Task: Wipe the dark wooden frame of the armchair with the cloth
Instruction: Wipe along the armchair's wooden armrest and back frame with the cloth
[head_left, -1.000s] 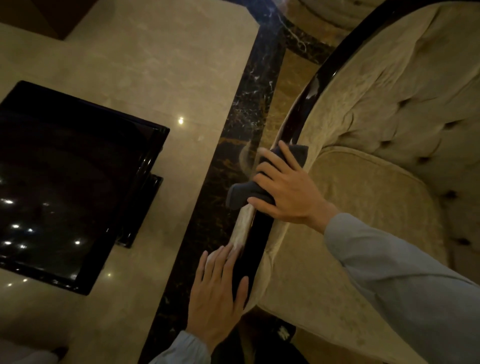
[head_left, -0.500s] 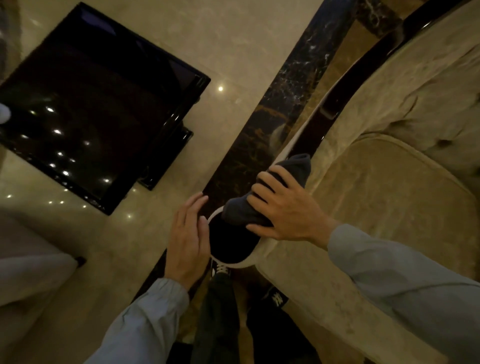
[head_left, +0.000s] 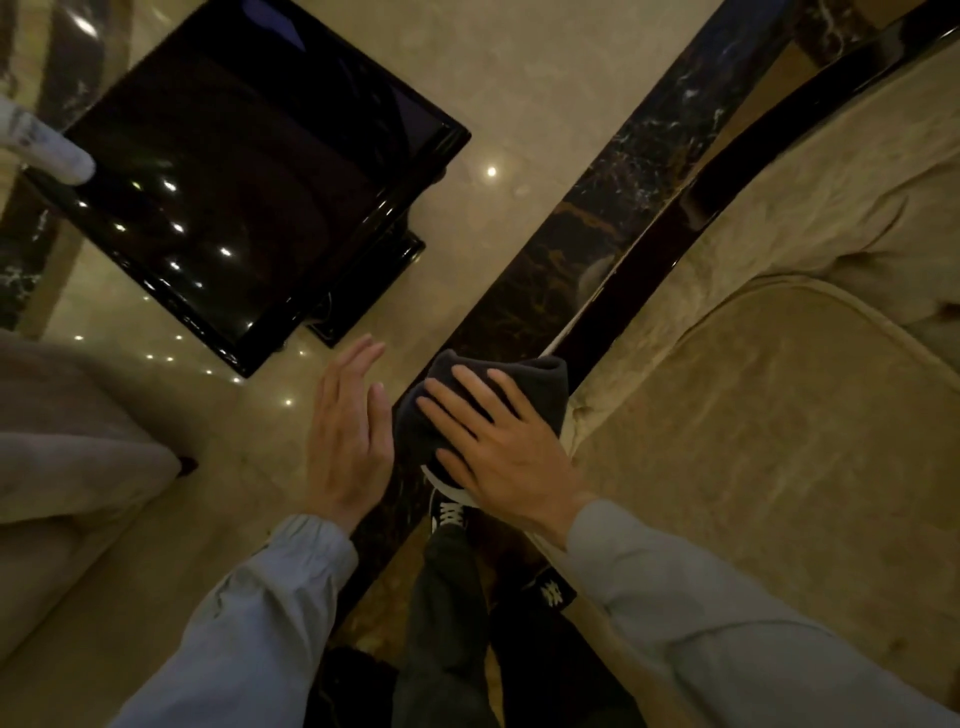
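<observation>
Dark wooden frame (head_left: 649, 260) of one beige armchair (head_left: 779, 415): one dark grey cloth (head_left: 524, 379) covers its front end, right hand (head_left: 504, 452) spread flat on it; left hand (head_left: 348, 441) open beside. One glossy black counter (head_left: 249, 176) lies beyond.

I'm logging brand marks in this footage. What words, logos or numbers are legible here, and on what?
No text can be read.
White emblem on the black shoe below the right hand: too blurred to read.
Dark folded cloth, glossy black side table, beige upholstered armchair: no markings visible.
</observation>
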